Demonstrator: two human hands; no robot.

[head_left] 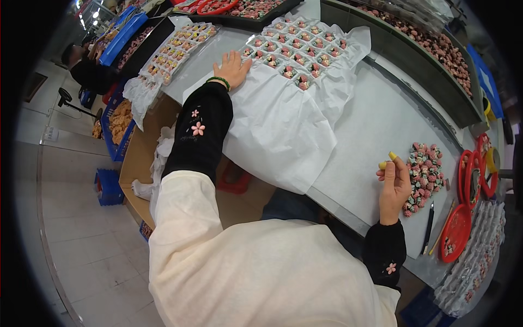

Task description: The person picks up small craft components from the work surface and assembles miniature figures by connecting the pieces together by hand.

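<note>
Just left of the pink pieces [424, 177], the nearer right hand [395, 188] half-curls, its grip unclear, while the left hand [232, 71] spreads wide.

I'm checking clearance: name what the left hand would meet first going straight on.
Past the grey tabletop, the left hand would probably meet the black tray first, though depth is unclear.

**Grey desk [376, 120] bearing its load**

A crumpled white sheet [278, 141] is lying across the desk, its near end hanging over the edge. At the right, a heap of pink-and-green pieces [422, 180] is sitting beside a slim black tool [429, 229], a thin yellow stick [442, 228] and a red dish [458, 226].
</note>
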